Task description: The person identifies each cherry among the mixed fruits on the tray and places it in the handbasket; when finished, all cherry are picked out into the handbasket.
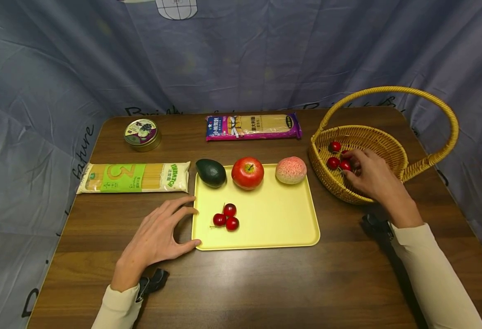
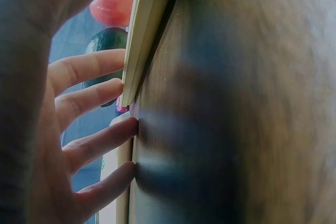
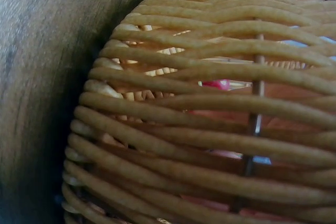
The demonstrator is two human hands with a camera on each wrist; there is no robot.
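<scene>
My left hand (image 1: pixel 156 235) rests at the left edge of the yellow tray (image 1: pixel 278 214), fingers spread, with fingertips touching its rim. In the left wrist view, two fingers (image 2: pixel 89 69) meet the tray's side. Three dark red cherries (image 1: pixel 232 224) lie on the tray. Along its far edge sit an avocado (image 1: pixel 210 173), a red apple (image 1: pixel 247 173) and a pink peach (image 1: pixel 291 170). Inside the wicker basket (image 1: pixel 393 151), my right hand (image 1: pixel 372 176) pinches a cherry (image 1: pixel 345 165) between thumb and fingers. Other cherries (image 1: pixel 333 162) lie beside it. The basket's weave (image 3: pixel 210 119) mostly hides that hand in the right wrist view.
A green-and-white spaghetti pack (image 1: pixel 134 177) lies left of the tray. Behind it stands a round tin (image 1: pixel 142 135). A purple noodle pack (image 1: pixel 253 127) lies at the table's back. The basket's tall handle (image 1: pixel 450 119) arches above the right side. A grey-blue curtain (image 1: pixel 232 59) hangs behind.
</scene>
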